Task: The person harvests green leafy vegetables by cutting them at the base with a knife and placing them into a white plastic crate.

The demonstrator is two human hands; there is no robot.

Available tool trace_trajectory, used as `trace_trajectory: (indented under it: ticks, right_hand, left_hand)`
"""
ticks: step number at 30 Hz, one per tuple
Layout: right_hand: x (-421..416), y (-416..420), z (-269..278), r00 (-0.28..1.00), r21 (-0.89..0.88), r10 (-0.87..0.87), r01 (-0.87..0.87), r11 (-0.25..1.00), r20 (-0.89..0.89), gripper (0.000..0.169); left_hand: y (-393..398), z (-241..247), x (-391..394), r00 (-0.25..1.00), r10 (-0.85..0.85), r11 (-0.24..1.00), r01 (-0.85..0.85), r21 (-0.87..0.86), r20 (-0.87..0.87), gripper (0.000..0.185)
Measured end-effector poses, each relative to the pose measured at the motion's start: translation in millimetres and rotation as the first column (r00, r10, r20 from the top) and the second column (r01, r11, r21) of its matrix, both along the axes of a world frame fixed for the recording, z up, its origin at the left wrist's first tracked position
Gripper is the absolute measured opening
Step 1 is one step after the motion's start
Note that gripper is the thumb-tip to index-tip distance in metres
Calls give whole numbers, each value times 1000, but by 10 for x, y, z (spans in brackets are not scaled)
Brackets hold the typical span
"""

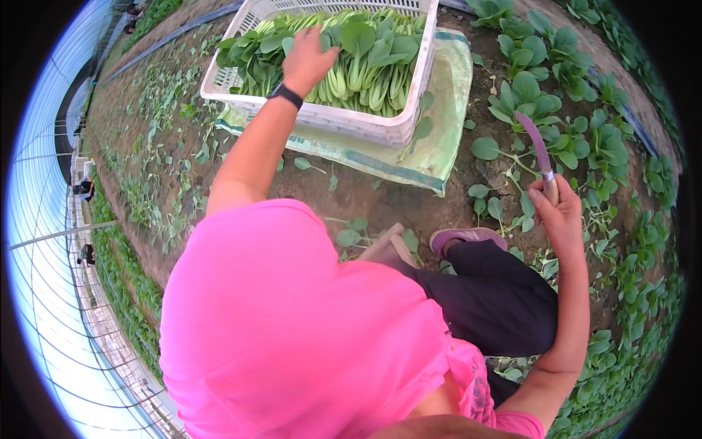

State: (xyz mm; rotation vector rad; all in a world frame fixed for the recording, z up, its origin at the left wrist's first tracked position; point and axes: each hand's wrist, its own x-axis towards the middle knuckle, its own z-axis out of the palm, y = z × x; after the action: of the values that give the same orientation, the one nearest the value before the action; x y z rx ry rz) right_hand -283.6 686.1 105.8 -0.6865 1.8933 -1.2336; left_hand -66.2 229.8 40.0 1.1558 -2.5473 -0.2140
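Note:
My left hand [307,61], with a dark band on its wrist, rests among the leaves of bok choy [359,71] heaped in a white plastic crate [351,122]. Its fingertips are partly lost in the foliage, so whether it grips any stalks is unclear. The crate sits on a flattened pale green woven sack [452,104] that bears printing. Off to the right, my right hand [560,214] holds a knife [535,137] by its handle. The curved blade points up and away from me, over bok choy growing in the soil.
Rows of rooted bok choy [526,99] line the right side. A low wooden stool [390,241] and my shoe [469,237] are close to my body. Cut leaves [164,181] litter the soil at left. People [85,189] are far off beside the greenhouse wall [38,219].

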Motion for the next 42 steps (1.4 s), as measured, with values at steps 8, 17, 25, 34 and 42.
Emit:
trace_trajectory:
  ticks: [8,17,25,34,42]
  right_hand:
    - [49,-55,-60,1000,0,26,-26,1000,14,10]
    - [-28,-140,-114,1000,81,-3,2,997,8,10]
    - [-42,-214,-133,1000,161,6,-7,987,5,12]
    - [72,-192,3,999,111,24,-27,993,28,11]
    - [60,-173,27,1000,145,16,-17,989,8,10]
  left_hand:
    - [-701,-585,606,971,238,874,-216,435,3,122]
    - [-323,-1022,-840,796,333,747,-550,374,505,135]
    - [-266,-1503,-1341,545,568,579,-797,171,616,111]
    - [-460,-985,-797,824,191,812,-438,386,534,111]
    - [-609,556,-342,870,109,974,-190,122,481,67]
